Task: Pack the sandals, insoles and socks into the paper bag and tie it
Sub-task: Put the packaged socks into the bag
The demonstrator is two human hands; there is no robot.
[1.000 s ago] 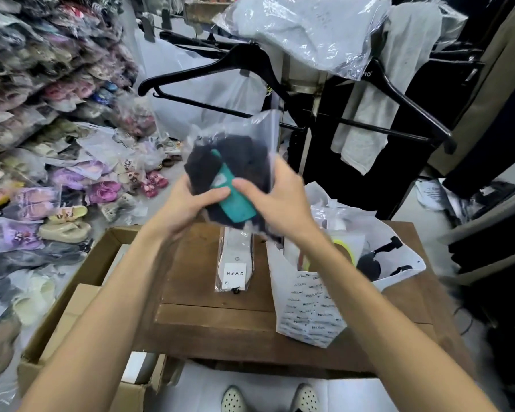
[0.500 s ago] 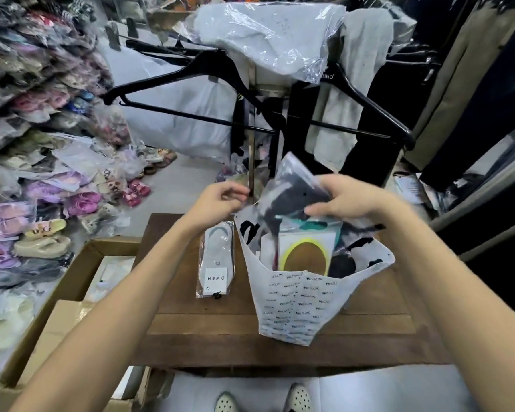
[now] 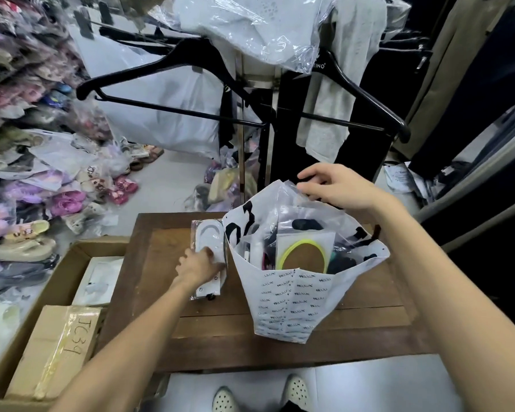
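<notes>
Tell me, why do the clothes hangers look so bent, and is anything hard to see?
Head view: the wide-angle lens bows the black hangers near the edges; glare whitens the clear plastic wrap up top; the paper bag stays sharp, its contents partly veiled by plastic.

We see a white paper bag printed with small black lettering and bold black marks inside its rim, a yellow-edged brown insole within, a white packet on the dark brown wooden counter, and black hangers behind.
</notes>
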